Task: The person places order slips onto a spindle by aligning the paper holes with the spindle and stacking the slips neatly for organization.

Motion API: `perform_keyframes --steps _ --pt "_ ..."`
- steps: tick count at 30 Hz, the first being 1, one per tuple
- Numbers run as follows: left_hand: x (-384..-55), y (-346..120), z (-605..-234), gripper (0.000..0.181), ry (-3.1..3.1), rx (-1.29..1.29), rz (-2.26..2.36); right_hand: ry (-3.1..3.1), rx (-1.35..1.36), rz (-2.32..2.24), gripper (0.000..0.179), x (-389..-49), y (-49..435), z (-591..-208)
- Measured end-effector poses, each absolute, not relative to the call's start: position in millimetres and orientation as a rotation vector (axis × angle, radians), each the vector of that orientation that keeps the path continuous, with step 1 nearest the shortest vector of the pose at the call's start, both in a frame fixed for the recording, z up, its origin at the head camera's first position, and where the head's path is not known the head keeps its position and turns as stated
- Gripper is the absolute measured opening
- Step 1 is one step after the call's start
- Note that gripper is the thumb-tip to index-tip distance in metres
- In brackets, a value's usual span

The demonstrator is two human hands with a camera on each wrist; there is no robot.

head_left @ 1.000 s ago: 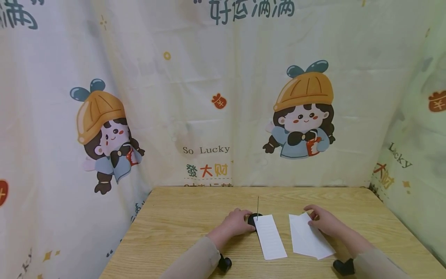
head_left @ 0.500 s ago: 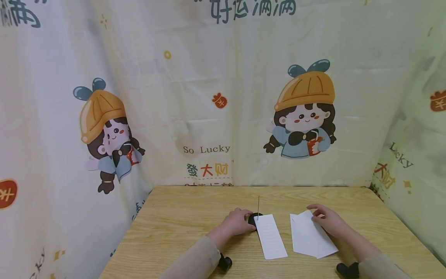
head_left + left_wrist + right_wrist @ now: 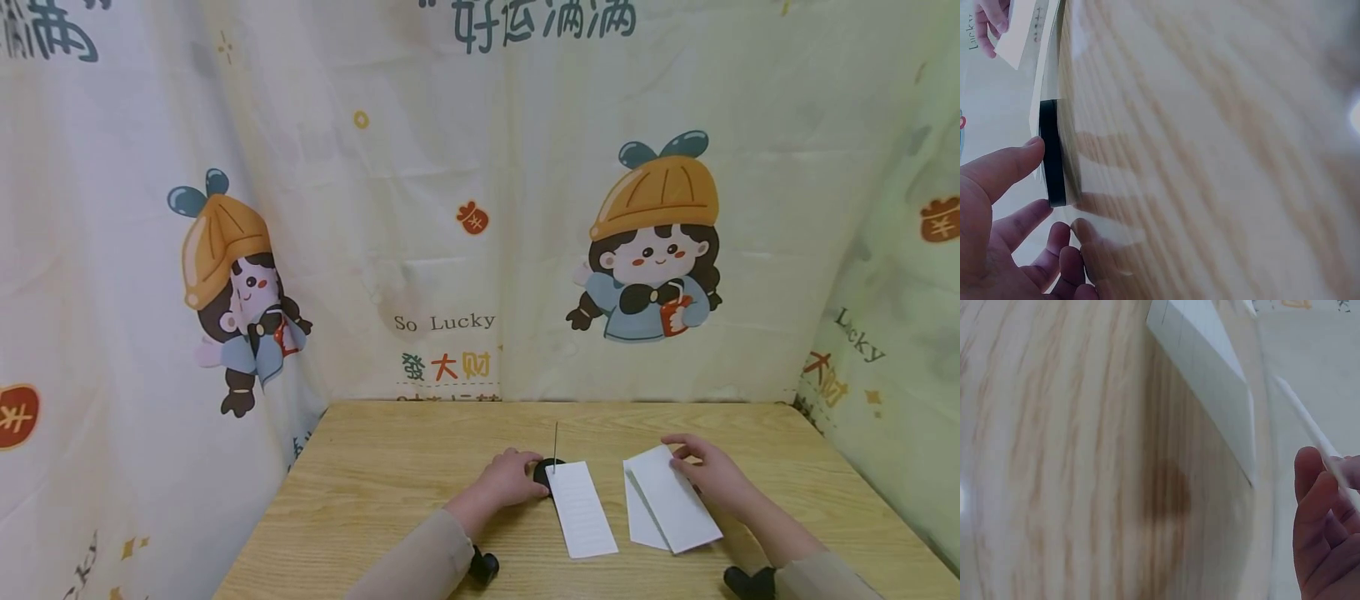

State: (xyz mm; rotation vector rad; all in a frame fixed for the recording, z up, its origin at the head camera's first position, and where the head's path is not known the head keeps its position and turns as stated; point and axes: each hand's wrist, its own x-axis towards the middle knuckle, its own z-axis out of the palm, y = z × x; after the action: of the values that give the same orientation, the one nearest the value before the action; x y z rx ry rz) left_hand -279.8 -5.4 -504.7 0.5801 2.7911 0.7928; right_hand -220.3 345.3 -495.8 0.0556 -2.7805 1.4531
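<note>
On the light wooden worktop point(image 3: 390, 492), going left to right: the left hand point(image 3: 510, 479) sits with its fingers curled round a small black round base point(image 3: 543, 472), thumb and fingertips pressed on its rim. The left wrist view shows that base point(image 3: 1052, 153) as a flat dark disc, thumb point(image 3: 1004, 165) on one side and the other fingers tucked below it. A thin dark metal spike point(image 3: 555, 442) stands upright out of the base.

Just right of that, a narrow white paper slip point(image 3: 582, 508) lies flat, its far end touching the base by the spike. It's a long plain rectangle, faint ruled lines at most, hard to read.

A small gap further right there's another white paper slip point(image 3: 670, 497), and this one is lifted at its far end, with a second white sheet point(image 3: 639, 517) peeking out underneath on its left side. The right hand point(image 3: 708, 475) pinches the far right edge of the top slip between thumb and fingers. In the right wrist view the lifted paper point(image 3: 1310, 428) shows edge-on as a thin white line against the fingers point(image 3: 1313, 519), with the flat sheet point(image 3: 1210, 381) below showing faint grid lines.

Behind everything hangs a cream cartoon-print cloth point(image 3: 480, 208).
</note>
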Motion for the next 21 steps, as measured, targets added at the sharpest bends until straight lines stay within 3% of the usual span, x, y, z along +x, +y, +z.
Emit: perform_keyframes --steps 21 --pt "-273 -15 -487 0.049 2.644 0.517 1.082 -2.678 0.08 1.627 0.045 -224 314 -479"
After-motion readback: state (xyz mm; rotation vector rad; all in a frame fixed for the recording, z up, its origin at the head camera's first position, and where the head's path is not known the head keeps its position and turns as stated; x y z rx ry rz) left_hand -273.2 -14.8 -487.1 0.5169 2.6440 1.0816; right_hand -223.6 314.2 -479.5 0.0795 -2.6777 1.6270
